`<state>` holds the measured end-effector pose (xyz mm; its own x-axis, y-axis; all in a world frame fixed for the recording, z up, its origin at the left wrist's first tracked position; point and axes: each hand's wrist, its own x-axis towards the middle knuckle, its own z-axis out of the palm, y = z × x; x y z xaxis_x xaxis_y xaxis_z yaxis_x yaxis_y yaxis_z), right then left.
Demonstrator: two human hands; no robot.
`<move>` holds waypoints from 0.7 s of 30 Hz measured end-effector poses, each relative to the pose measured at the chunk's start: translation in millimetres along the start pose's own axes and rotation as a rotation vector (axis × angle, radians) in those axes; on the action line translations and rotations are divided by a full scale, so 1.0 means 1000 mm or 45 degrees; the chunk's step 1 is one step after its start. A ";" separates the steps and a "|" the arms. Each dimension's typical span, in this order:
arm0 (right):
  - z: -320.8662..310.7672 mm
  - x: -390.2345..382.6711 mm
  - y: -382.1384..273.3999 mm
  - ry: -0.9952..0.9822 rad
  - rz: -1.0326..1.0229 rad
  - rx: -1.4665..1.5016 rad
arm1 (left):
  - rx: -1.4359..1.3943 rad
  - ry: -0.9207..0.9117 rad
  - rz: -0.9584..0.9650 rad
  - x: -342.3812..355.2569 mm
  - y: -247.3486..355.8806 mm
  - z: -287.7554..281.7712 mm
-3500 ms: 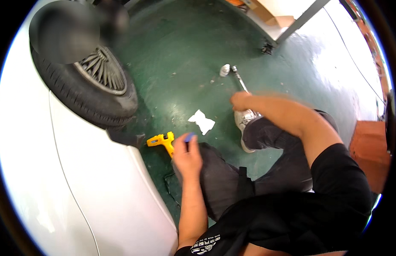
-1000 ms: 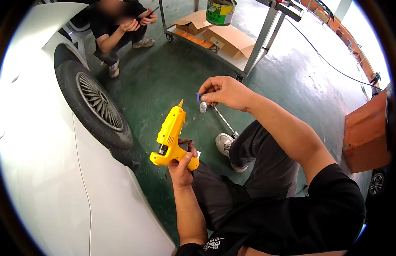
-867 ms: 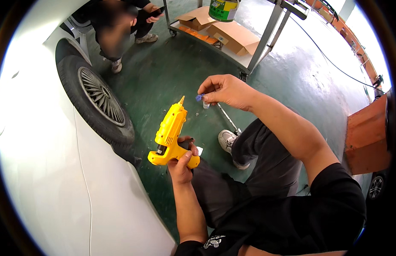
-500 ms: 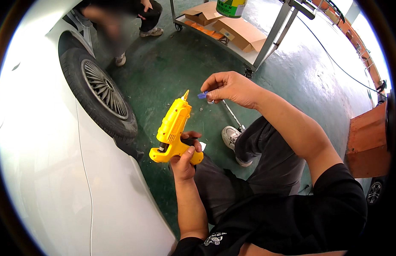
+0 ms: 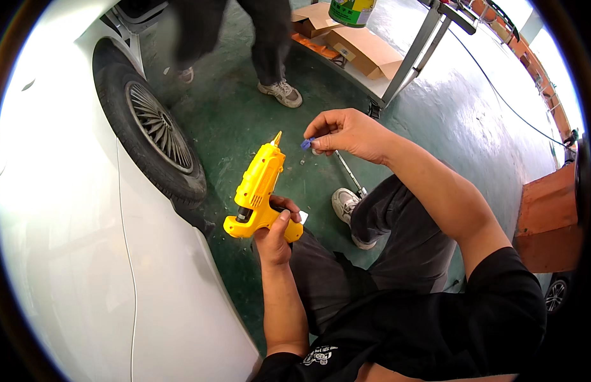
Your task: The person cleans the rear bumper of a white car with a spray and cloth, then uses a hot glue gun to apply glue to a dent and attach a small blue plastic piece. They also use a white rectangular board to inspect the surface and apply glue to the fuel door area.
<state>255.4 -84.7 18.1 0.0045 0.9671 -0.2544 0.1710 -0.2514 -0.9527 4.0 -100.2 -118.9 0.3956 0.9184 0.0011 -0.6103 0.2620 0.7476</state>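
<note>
While the left hand (image 5: 274,240) grips a bright yellow glue gun (image 5: 260,183), the right hand (image 5: 351,135) pinches a small blue piece (image 5: 307,144) near its amber nozzle (image 5: 278,139)

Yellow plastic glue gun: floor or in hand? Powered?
In hand: the bare left hand grips the yellow plastic glue gun by its handle, off the green floor. Powered: cannot tell; no indicator light shows.

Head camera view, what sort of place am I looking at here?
Probably a car repair or bodywork shop: a white car stands at the left, a metal cart carries cardboard boxes, and the left hand holds a yellow glue gun.
</note>
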 end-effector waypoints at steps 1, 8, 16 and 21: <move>0.000 -0.001 0.000 0.004 0.000 0.003 | 0.008 -0.001 -0.002 0.000 -0.001 0.000; 0.002 0.000 0.005 -0.016 -0.022 0.038 | 0.102 0.107 0.088 -0.001 -0.004 0.002; 0.002 0.005 0.013 -0.019 -0.050 0.152 | 0.139 0.098 0.078 -0.004 -0.004 0.004; 0.005 0.004 0.004 -0.006 -0.036 0.114 | 0.163 0.082 0.091 -0.004 -0.004 0.003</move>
<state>251.3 -82.0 12.1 -0.0039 0.9736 -0.2282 0.0824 -0.2271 -0.9704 6.5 -105.7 -120.2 0.3073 0.9514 0.0176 -0.5414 0.1596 0.8255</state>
